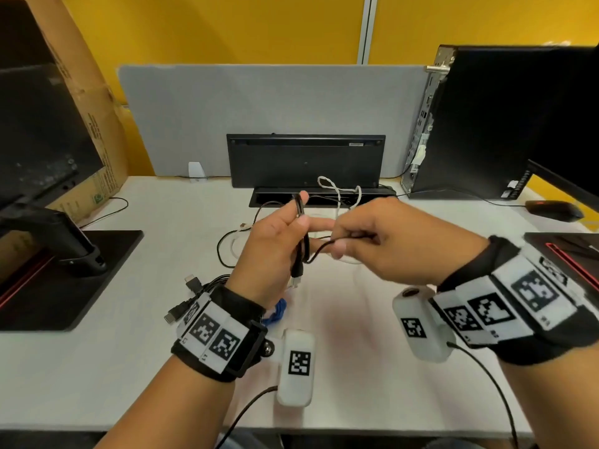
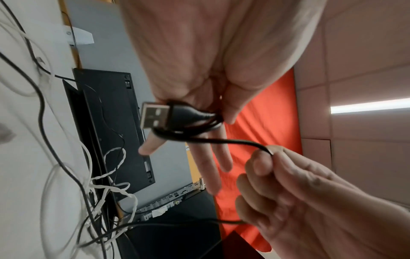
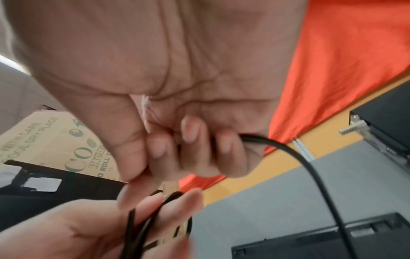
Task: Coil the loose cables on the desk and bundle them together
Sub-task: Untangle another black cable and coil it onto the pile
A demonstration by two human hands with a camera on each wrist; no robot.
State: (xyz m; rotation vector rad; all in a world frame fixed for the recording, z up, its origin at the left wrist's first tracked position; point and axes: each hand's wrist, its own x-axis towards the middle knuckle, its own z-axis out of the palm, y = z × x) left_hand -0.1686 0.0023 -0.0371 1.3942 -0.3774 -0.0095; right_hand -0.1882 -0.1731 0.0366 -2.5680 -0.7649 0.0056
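Note:
A black USB cable [image 1: 299, 251] is looped over my left hand [image 1: 291, 222], which is raised above the middle of the desk. In the left wrist view its USB plug [image 2: 155, 115] lies across the base of my straight fingers, and my thumb pins the loops [image 2: 195, 129] there. My right hand [image 1: 343, 244] is just to the right and pinches the cable's free run [image 2: 269, 152]; its other fingers are curled round the cable [image 3: 255, 138]. Loose white cables [image 1: 340, 192] and a thin black cable [image 1: 223, 251] lie tangled on the desk behind the hands.
A bunch of black cables with HDMI plugs [image 1: 194, 293] and a blue item [image 1: 278, 311] lie by my left wrist. A keyboard [image 1: 304, 160] leans on the grey divider. A PC tower [image 1: 486, 124] and mouse [image 1: 554, 210] stand right, a monitor stand [image 1: 64, 254] and cardboard box [image 1: 90, 108] left.

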